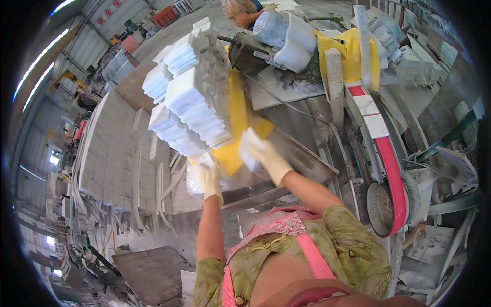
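In pale rubber gloves, both my hands reach forward to a board with a yellow sheet [236, 115] on it. My right hand [268, 157] grips a white stone tile [249, 149], slightly blurred and tilted, just right of the stack; whether it is one tile or several pressed together I cannot tell. My left hand [208, 180] is at the near end of a tall stack of white marble tiles [192, 97], its fingers by a white piece there. Those fingertips are blurred and partly hidden. The stack stands in uneven columns on the sheet.
On the right runs a narrow red conveyor belt [391, 176] carrying white tiles [376, 125]. Layered grey slabs [110, 153] stand at left. Beyond the stack are a motor-like machine [286, 41], yellow cloth [376, 61] and another person's arm [248, 19]. A board edge [302, 153] lies right of my hands.
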Demonstrator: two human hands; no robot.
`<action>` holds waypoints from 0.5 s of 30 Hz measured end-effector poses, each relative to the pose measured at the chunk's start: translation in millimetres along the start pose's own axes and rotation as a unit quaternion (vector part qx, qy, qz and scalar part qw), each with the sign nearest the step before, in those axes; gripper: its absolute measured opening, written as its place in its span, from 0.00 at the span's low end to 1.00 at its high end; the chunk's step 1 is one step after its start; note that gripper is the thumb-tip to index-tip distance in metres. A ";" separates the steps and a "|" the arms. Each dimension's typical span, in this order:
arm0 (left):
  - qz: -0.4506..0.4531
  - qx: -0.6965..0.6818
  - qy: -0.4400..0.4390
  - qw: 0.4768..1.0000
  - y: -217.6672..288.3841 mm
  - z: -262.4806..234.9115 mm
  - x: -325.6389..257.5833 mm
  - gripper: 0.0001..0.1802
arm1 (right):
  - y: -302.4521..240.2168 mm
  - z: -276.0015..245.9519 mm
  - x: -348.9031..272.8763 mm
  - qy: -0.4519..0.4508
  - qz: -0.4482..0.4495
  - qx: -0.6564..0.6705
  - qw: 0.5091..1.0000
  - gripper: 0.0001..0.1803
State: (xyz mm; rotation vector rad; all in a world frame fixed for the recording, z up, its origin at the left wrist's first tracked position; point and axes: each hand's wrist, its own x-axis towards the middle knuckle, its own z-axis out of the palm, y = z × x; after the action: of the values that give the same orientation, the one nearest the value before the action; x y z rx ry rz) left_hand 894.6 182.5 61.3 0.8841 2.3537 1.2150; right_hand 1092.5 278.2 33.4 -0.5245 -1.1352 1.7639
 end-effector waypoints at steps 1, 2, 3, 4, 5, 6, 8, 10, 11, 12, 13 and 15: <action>-0.005 -0.001 0.000 1.000 2.4 0.1 -2.1 0.36 | 16.7 22.6 10.4 0.035 0.025 -0.138 0.990 0.23; -0.016 -0.005 -0.007 1.000 3.7 -0.9 -4.1 0.37 | 29.0 39.2 20.2 0.053 0.061 -0.286 0.955 0.22; -0.035 -0.034 -0.023 0.999 3.9 -1.6 -5.5 0.38 | 37.8 48.9 21.5 0.019 0.076 -0.291 0.953 0.24; -0.031 -0.053 -0.022 0.998 3.1 -1.8 -5.7 0.37 | 45.0 58.6 20.6 -0.009 0.131 -0.313 0.941 0.26; -0.024 -0.077 -0.025 0.996 0.8 -2.0 -5.2 0.37 | 49.8 66.7 20.7 -0.028 0.169 -0.333 0.927 0.28; -0.019 -0.096 -0.030 0.995 -2.8 -1.3 -4.3 0.37 | 52.2 71.2 21.0 -0.034 0.154 -0.358 0.920 0.29; -0.038 0.010 -0.024 0.999 -11.7 -1.3 6.4 0.39 | 54.7 78.3 17.4 -0.033 0.099 -0.403 0.909 0.31; -0.043 0.054 -0.012 0.998 -22.1 4.2 22.1 0.41 | 55.6 81.0 16.9 -0.048 0.105 -0.422 0.899 0.31; -0.032 0.056 -0.009 0.998 -28.4 6.0 28.0 0.42 | 55.7 81.3 17.4 -0.056 0.099 -0.425 0.898 0.31; -0.016 0.057 -0.007 0.998 -33.9 7.2 33.5 0.43 | 55.5 81.2 18.6 -0.076 0.095 -0.430 0.895 0.31; -0.011 0.058 -0.006 0.998 -38.6 8.0 37.3 0.45 | 54.5 79.2 19.6 -0.095 0.079 -0.430 0.894 0.32; 0.041 -0.057 -0.038 0.997 -45.1 5.2 39.8 0.46 | 50.5 73.2 22.4 -0.154 0.048 -0.403 0.901 0.36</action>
State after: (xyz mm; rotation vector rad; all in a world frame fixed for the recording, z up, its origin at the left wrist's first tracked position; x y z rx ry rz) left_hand 851.3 192.5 20.6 0.9791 2.1837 1.3098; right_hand 1003.5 257.3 27.5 -0.8089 -2.1160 1.4222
